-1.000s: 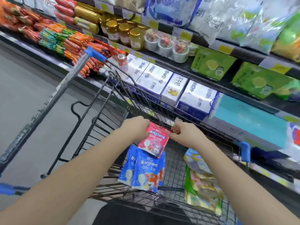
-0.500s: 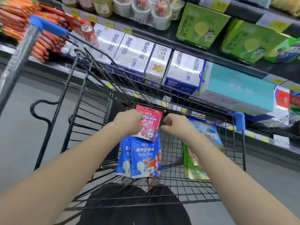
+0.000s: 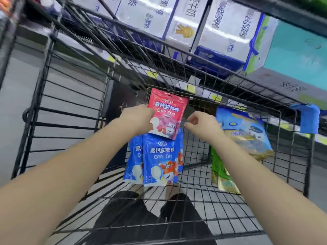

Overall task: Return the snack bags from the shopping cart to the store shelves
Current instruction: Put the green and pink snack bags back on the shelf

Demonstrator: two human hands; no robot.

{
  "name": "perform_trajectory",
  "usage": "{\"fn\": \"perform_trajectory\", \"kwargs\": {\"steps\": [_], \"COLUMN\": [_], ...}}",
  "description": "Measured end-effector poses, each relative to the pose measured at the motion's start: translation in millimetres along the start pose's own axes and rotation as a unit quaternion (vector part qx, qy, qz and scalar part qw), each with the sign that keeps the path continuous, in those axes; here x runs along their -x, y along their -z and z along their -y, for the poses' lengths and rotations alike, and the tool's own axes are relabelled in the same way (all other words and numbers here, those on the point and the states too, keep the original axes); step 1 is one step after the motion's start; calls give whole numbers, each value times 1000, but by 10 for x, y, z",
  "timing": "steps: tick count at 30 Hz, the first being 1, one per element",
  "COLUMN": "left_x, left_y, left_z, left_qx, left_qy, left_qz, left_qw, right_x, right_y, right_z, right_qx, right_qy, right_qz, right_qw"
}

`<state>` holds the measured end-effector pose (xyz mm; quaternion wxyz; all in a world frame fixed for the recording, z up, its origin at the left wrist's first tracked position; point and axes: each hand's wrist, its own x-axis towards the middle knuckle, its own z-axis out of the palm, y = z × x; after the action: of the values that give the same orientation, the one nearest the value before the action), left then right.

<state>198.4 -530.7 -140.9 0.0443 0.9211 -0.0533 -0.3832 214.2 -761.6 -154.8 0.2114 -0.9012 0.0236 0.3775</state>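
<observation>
My left hand (image 3: 137,118) grips the left edge of a red snack bag (image 3: 167,110) and holds it upright inside the black wire shopping cart (image 3: 70,96). My right hand (image 3: 201,123) hovers just right of the bag with curled fingers, holding nothing. Below the red bag, two blue snack bags (image 3: 159,161) lie on the cart floor. At the cart's right side lean a blue and gold bag (image 3: 244,135) and a green bag (image 3: 220,171).
Shelves run along the cart's far side with white and blue cartons (image 3: 230,30) and a teal box (image 3: 297,53). A blue cart corner bumper (image 3: 307,117) sits at the right. Grey floor shows to the left, and my dark trouser legs (image 3: 150,220) show beneath the cart.
My view tilted down toward the cart. My right hand let go of the red bag and drew slightly away. The left hand keeps the bag, now more upright.
</observation>
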Motion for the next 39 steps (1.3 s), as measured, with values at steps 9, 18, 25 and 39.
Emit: {"fn": "perform_trajectory", "kwargs": {"steps": [9, 18, 25, 39], "left_x": [-269, -373, -355, -334], "left_y": [-151, -267, -227, -259], "left_z": [78, 130, 142, 194], "left_qx": [11, 53, 79, 113], "left_qy": [-1, 0, 10, 30], "left_qz": [8, 20, 18, 12], "left_qw": [1000, 998, 997, 993], "right_x": [-561, -855, -909, -995], "right_y": [-404, -813, -927, -1093], "right_z": [-129, -144, -125, -57], "right_qx": [-35, -188, -253, -504], "right_qy": [-63, -138, -208, -224], "right_qz": [36, 64, 44, 101], "right_qw": [997, 970, 944, 828]}}
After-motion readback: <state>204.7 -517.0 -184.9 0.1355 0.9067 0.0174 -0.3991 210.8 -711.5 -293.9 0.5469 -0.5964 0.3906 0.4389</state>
